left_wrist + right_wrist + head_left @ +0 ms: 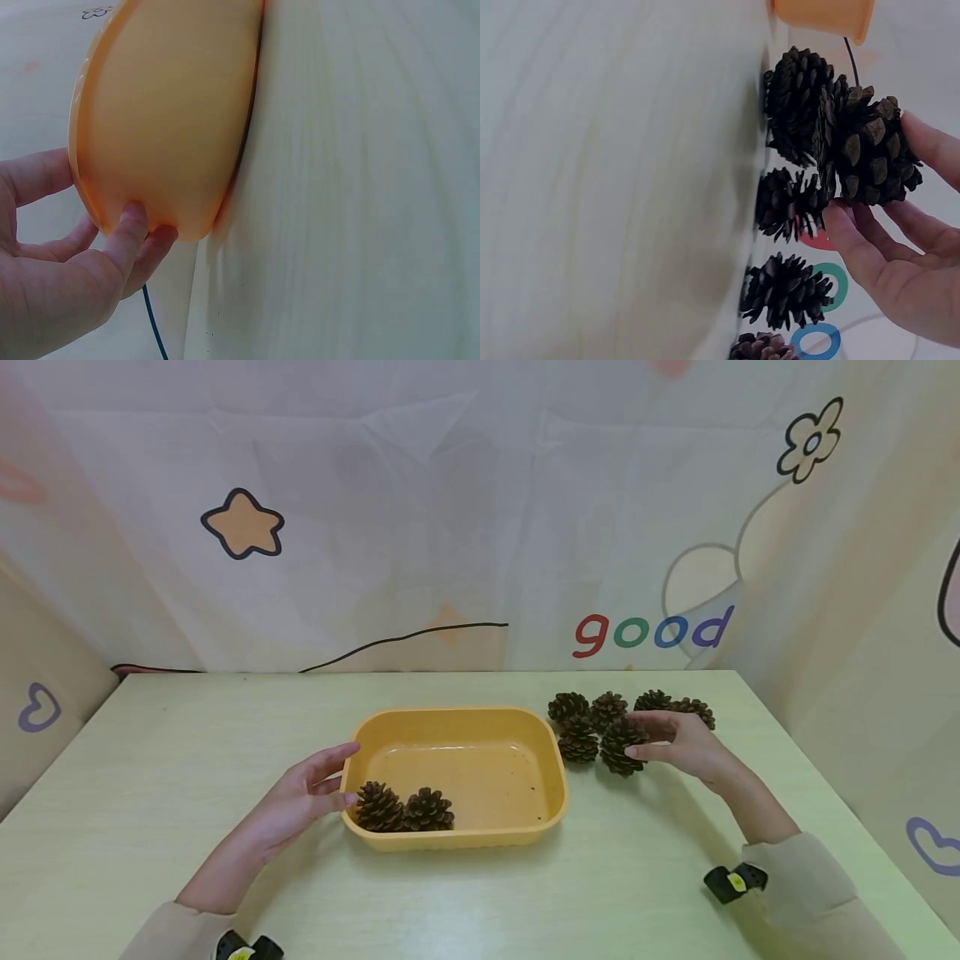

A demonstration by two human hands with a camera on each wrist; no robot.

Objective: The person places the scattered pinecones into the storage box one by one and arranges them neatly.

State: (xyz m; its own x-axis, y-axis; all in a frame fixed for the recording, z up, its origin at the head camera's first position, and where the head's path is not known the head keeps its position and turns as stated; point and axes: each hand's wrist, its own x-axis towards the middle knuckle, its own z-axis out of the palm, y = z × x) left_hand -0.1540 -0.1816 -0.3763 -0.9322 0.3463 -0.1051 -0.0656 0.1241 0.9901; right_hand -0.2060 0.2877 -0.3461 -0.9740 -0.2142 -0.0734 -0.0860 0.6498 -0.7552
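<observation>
A yellow plastic basin point(480, 839) stands on the table, with two brown pine cones point(428, 811) lying in its near left corner. My left hand point(303, 793) holds the basin's left end, its thumb and a fingertip at the rim. In the left wrist view, other fingers point(129, 229) lie against the basin's outer wall. To the right of the basin, my right hand point(686, 743) pinches a pine cone point(622, 747) between thumb and fingers. The right wrist view shows this pine cone point(874, 150) tilted beside the others, partly overlapping them.
Several more pine cones point(578, 741) sit at the table's back right, some behind the right hand. The pale table point(225, 718) meets a printed cloth backdrop point(375, 527) at its far edge. Small dark specks dot the basin's floor.
</observation>
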